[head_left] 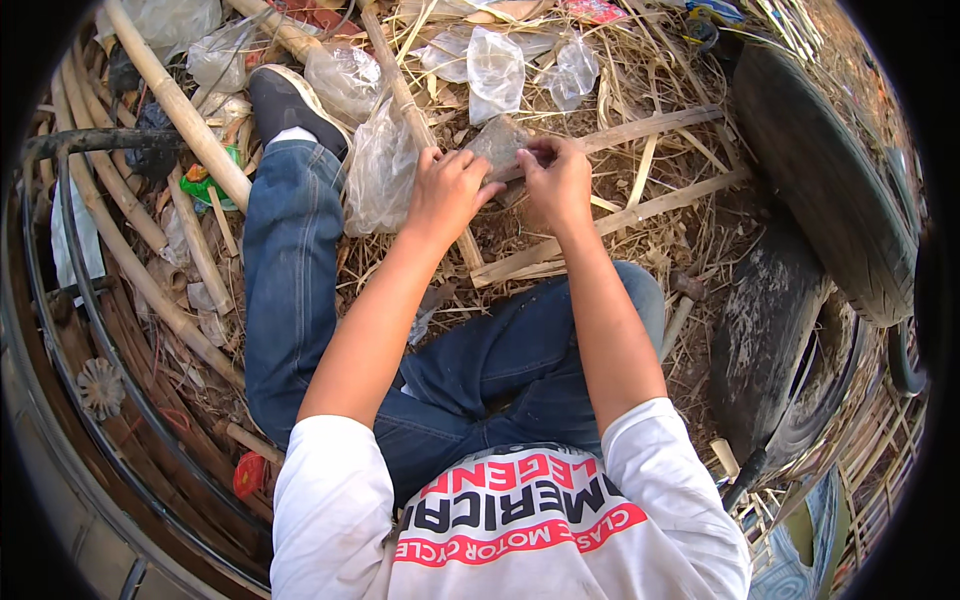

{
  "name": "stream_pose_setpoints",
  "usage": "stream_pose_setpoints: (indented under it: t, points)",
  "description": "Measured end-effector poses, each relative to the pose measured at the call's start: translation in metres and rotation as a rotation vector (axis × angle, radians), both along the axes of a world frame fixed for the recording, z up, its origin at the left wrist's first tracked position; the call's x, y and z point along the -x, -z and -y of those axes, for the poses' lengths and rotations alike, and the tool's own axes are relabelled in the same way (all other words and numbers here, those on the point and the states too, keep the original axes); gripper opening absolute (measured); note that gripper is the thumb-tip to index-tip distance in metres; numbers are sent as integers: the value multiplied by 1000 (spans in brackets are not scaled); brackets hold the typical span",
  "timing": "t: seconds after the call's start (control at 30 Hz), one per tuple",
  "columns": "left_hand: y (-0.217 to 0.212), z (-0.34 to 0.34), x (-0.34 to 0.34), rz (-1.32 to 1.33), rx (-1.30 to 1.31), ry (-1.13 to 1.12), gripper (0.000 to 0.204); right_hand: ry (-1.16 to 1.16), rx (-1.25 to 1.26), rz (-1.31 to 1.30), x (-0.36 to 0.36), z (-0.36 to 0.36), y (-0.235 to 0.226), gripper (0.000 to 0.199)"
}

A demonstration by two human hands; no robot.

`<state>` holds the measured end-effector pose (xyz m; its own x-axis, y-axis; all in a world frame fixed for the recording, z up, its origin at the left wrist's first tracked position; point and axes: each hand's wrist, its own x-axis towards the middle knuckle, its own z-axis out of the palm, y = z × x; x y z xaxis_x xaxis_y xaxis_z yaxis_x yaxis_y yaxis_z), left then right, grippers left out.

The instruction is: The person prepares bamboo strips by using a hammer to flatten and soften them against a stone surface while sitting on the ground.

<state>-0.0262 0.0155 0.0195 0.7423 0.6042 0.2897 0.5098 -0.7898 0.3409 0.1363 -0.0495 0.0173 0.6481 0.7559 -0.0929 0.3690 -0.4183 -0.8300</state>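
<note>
A flat grey stone block (pixel 499 143) lies on the straw-covered ground between my hands. My left hand (pixel 447 192) grips its near left side, fingers bent along the edge and thumb reaching toward the right. Against the block's right side is my right hand (pixel 560 182), with thumb and forefinger pinched together; whatever is between them is hidden or too small to name. A split bamboo strip (pixel 655 127) runs from behind my right hand toward the upper right. Passing beside my left hand is a thin bamboo pole (pixel 398 85).
Clear plastic bags (pixel 380 175) lie beside my outstretched left leg. Bamboo poles (pixel 175 100) and a black metal frame (pixel 100 140) crowd the left. Another bamboo strip (pixel 610 225) crosses before my bent knee. Worn black tyres (pixel 825 170) stand at the right.
</note>
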Motion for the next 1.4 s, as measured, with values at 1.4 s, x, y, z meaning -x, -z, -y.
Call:
stream_pose_setpoints:
  t: [1.4]
  points:
    - [1, 16, -13, -81, -26, -35, 32, -208, 185, 105, -29, 40, -5, 11]
